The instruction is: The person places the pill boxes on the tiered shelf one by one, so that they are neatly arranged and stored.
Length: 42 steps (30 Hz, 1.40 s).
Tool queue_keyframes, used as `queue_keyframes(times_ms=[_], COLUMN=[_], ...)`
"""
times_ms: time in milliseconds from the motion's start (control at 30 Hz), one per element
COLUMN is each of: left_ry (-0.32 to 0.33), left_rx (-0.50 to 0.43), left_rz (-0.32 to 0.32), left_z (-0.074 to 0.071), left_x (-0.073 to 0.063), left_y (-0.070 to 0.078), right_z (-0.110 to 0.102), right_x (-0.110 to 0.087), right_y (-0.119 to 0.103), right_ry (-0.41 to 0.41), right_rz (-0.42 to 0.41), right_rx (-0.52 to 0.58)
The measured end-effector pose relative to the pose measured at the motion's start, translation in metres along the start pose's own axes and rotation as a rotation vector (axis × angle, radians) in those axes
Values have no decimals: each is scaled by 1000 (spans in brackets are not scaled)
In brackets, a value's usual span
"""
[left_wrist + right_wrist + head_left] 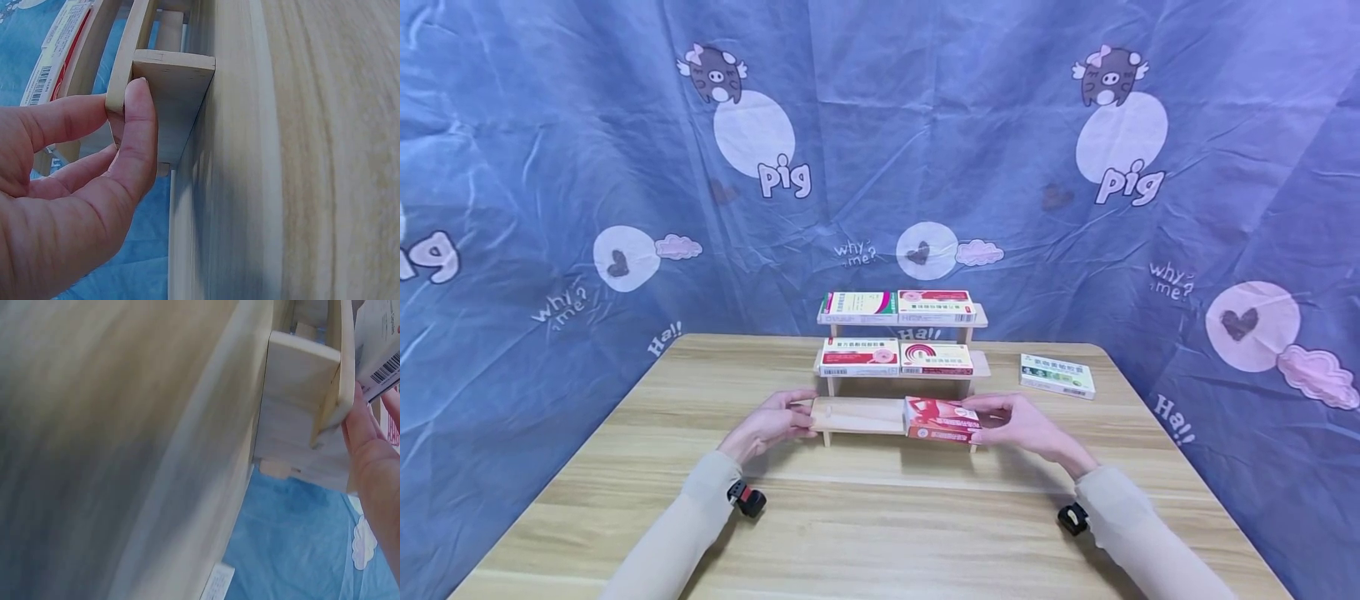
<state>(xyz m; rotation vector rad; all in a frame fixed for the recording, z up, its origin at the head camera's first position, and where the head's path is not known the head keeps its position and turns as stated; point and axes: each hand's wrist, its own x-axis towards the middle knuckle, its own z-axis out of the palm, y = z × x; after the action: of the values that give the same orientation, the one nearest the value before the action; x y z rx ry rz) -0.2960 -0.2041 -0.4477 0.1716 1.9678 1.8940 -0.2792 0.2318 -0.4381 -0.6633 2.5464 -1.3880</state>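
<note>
Red box [942, 419] on bottom rack tier [859, 414]

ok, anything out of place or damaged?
A white box lies alone on the table, right of the wooden rack; odd since four boxes sit in pairs on its upper tiers. No spill or damage shows.

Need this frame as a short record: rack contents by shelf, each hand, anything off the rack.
top shelf: green-and-white box left, red-and-pink-marked box right
middle shelf: pink-flower box left, red-arc box right
bottom shelf: red box at right end; full contact with shelf unclear
left hand: pinches bottom shelf's left end
right hand: holds red box's right end
off rack: white-and-green box on table, right of rack
</note>
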Motion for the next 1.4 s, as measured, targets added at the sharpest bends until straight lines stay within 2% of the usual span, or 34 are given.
queue_keyframes(times_ms=[233,467,933,1133,1400], left_ry=[-5,5,-11,-17,10], left_rx=[9,0,-1,1,3], left_rz=[6,2,14,14,-7], left_z=[-1,-3,-3,-3,-2], left_x=[2,2,1,2,1], left_y=[-4,-5,-5,-5,-4], right_z=[10,22,37,43,52], right_x=[5,13,24,29,36], right_y=[-5,-11,-23,-25,-29], right_ry=[20,-34,-94,-81,-70], right_rz=[36,36,90,110,116], right_rx=[35,173,280,314,359])
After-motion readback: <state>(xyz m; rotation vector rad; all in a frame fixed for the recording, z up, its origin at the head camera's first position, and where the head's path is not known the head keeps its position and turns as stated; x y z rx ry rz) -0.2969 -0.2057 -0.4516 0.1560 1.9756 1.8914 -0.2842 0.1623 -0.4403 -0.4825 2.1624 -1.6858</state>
